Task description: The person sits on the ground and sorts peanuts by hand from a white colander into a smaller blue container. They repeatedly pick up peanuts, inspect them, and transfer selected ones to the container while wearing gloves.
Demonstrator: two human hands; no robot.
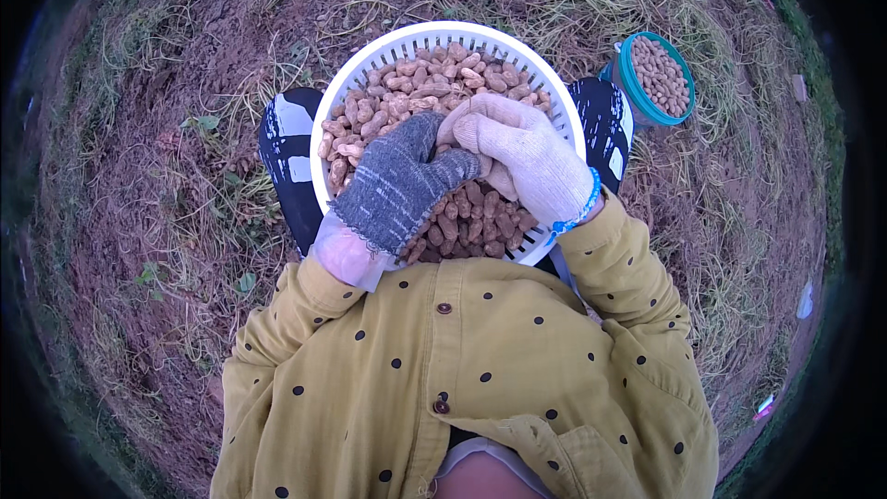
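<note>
A round white plastic basket (569, 126) with slotted sides sits between the person's knees, full of unshelled peanuts (398, 93). Over its middle, my left hand (398, 184) in a grey knit glove meets my right hand (530, 145) in a white knit glove with a blue cuff edge. The fingertips of both hands curl together and touch. Whatever may be pinched between them is hidden by the gloves. Darker, shaded peanuts (475, 218) lie below my hands, near the person's body.
Beyond the right knee (604, 126), a teal-rimmed bucket (628, 76) full of peanuts stands on the soil. Dry pulled vines (721, 222) cover much of the ground on the right. Bare reddish soil (111, 222) with scattered stalks lies on the left.
</note>
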